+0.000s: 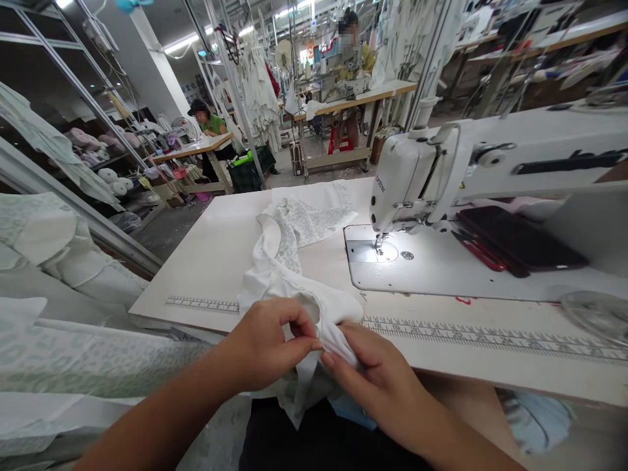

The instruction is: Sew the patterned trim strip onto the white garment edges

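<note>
My left hand point(267, 347) and my right hand point(377, 376) meet at the near edge of the sewing table point(216, 252). Both pinch a fold of white fabric point(289, 261), thumbs and fingertips closed on the cloth. The fabric runs from my hands back across the table, where a patterned pale-green layer shows on it. A white sewing machine point(441, 170) stands to the right, its lit needle plate point(377, 252) a short way beyond my right hand.
A printed ruler strip point(490, 337) runs along the table's front edge. A dark red phone point(520, 239) lies on the machine bed. Patterned fabric point(73, 366) is piled at the left. Two other people sit at sewing tables in the background, among racks of hanging garments.
</note>
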`<action>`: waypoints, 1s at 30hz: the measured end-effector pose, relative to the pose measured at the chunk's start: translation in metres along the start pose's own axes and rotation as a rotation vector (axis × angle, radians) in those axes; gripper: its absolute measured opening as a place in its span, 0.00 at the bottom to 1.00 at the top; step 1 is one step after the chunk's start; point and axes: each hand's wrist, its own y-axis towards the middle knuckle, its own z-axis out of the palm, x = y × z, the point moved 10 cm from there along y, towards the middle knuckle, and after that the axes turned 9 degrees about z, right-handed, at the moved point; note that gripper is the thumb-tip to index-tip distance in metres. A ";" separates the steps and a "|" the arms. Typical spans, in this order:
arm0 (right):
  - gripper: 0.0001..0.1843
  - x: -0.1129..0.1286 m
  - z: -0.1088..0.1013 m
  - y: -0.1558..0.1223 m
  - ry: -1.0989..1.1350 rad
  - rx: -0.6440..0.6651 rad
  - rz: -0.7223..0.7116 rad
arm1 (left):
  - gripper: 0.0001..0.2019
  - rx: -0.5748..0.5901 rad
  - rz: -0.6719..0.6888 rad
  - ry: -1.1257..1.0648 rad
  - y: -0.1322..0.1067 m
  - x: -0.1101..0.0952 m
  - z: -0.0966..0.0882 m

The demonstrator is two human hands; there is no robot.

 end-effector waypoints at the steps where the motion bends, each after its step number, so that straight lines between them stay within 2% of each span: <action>1: 0.13 0.001 0.000 0.000 -0.011 0.008 0.006 | 0.04 0.021 -0.049 -0.044 0.001 0.005 0.002; 3: 0.15 -0.003 -0.002 0.001 0.008 0.014 0.061 | 0.04 0.054 -0.086 -0.133 0.003 0.011 0.007; 5: 0.15 -0.014 -0.004 0.002 0.103 0.033 0.163 | 0.02 0.076 -0.066 -0.202 0.006 0.012 0.010; 7: 0.14 -0.030 0.001 0.001 0.308 0.097 0.294 | 0.02 0.057 -0.017 -0.217 0.011 0.010 0.009; 10: 0.13 -0.048 0.010 -0.003 0.764 0.177 0.457 | 0.04 -0.040 0.091 -0.174 0.020 0.004 0.001; 13: 0.14 -0.056 0.008 -0.003 1.098 0.160 0.498 | 0.06 -0.094 0.242 -0.161 0.028 -0.008 0.003; 15: 0.13 -0.058 0.006 -0.004 1.185 0.147 0.496 | 0.08 -0.085 0.323 -0.172 0.032 -0.016 0.010; 18: 0.12 -0.062 0.004 -0.006 1.215 0.111 0.517 | 0.11 -0.034 0.374 -0.161 0.037 -0.023 0.024; 23: 0.14 -0.068 0.003 -0.008 1.119 0.057 0.537 | 0.13 0.088 0.412 -0.051 0.041 -0.032 0.038; 26: 0.16 -0.069 -0.003 -0.008 0.925 0.039 0.510 | 0.11 0.147 0.416 0.040 0.042 -0.034 0.041; 28: 0.14 -0.069 -0.021 -0.005 0.569 -0.056 0.446 | 0.11 0.182 0.356 0.153 0.042 -0.029 0.045; 30: 0.11 -0.055 -0.050 -0.002 0.059 -0.258 0.306 | 0.15 0.169 0.317 0.307 0.041 -0.028 0.047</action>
